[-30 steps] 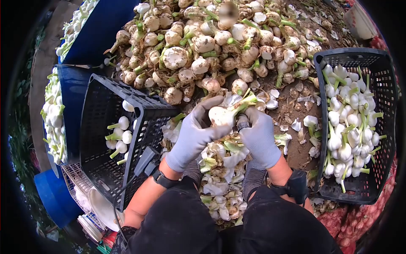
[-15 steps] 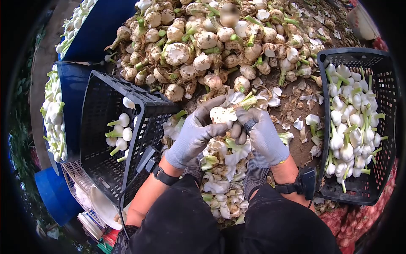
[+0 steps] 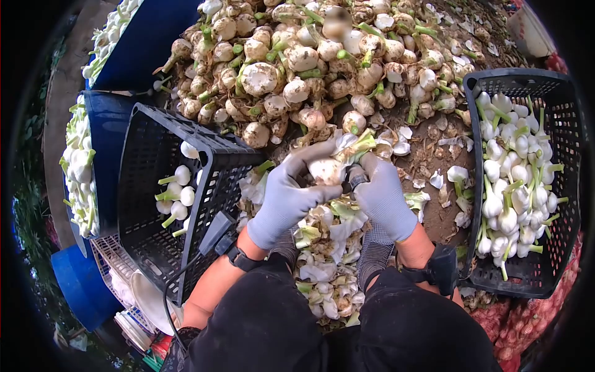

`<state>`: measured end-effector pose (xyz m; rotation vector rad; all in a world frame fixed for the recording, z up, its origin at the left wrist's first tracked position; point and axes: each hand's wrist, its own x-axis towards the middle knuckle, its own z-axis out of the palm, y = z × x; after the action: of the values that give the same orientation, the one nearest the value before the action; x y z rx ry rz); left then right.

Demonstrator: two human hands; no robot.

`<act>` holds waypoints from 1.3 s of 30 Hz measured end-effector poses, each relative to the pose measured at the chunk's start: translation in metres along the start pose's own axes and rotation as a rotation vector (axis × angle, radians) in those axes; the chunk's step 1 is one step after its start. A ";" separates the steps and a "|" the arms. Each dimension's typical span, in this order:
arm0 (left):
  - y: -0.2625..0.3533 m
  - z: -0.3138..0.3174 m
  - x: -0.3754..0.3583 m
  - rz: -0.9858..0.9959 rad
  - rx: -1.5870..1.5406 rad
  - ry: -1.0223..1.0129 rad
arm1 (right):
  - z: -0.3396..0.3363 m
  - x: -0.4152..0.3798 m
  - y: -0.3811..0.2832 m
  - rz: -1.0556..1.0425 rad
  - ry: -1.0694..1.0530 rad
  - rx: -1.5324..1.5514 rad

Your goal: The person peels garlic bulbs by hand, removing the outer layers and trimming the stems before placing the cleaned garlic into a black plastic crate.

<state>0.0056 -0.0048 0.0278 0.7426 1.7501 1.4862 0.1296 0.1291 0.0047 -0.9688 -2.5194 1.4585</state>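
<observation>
In the middle of the view, my gloved left hand [image 3: 291,195] has its thumb and fingers round a garlic bulb [image 3: 326,170] with a short green stem and loose outer skin. My gloved right hand [image 3: 383,195] is closed at the stem side of that bulb, its fingers curled beside a dark band or small tool that I cannot make out clearly. Below both hands, peeled skins [image 3: 328,266] lie heaped between my feet. A large pile of soil-stained garlic bulbs [image 3: 279,80] rises just beyond my hands.
At the right stands a black crate [image 3: 561,248] with cleaned garlic [image 3: 508,217]. A tilted black crate [image 3: 207,186] at the left holds several cleaned bulbs [image 3: 178,192]. Blue containers [image 3: 111,155] with garlic stand further left. Red net sacks [image 3: 520,335] lie at the lower right.
The bulb has turned, its stem and loose skin now tilting upward. My right hand has shifted slightly and its fingers have curled down beside the bulb.
</observation>
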 end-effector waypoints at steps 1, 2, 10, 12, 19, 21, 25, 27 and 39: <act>0.000 0.001 -0.001 -0.301 -0.386 0.030 | -0.002 -0.001 -0.004 0.000 0.000 0.000; 0.000 -0.003 0.000 -0.401 -0.615 -0.012 | -0.006 -0.001 -0.010 -0.112 0.001 -0.218; -0.001 -0.011 0.002 -0.405 -0.574 -0.084 | 0.007 -0.001 0.000 -0.223 0.025 0.211; -0.022 -0.011 -0.004 -0.214 -0.268 -0.132 | 0.005 0.002 0.005 0.244 -0.277 0.969; -0.029 -0.027 -0.022 -0.273 -0.107 -0.013 | 0.006 -0.009 -0.001 0.322 -0.383 0.855; -0.040 -0.033 -0.011 -0.170 0.105 0.045 | -0.011 -0.022 -0.035 0.150 -0.582 0.731; -0.008 -0.022 -0.005 0.265 0.331 0.014 | -0.001 -0.004 -0.020 0.123 -0.354 0.798; -0.004 -0.024 -0.007 -0.137 0.032 -0.116 | -0.006 -0.007 -0.029 0.254 -0.459 0.860; 0.044 -0.059 -0.022 -0.090 -0.690 0.107 | 0.016 -0.035 0.021 -0.002 -0.827 -0.592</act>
<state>-0.0306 -0.0492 0.0799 0.2240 1.1852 1.9245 0.1624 0.1052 -0.0127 -0.4120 -3.6782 1.3053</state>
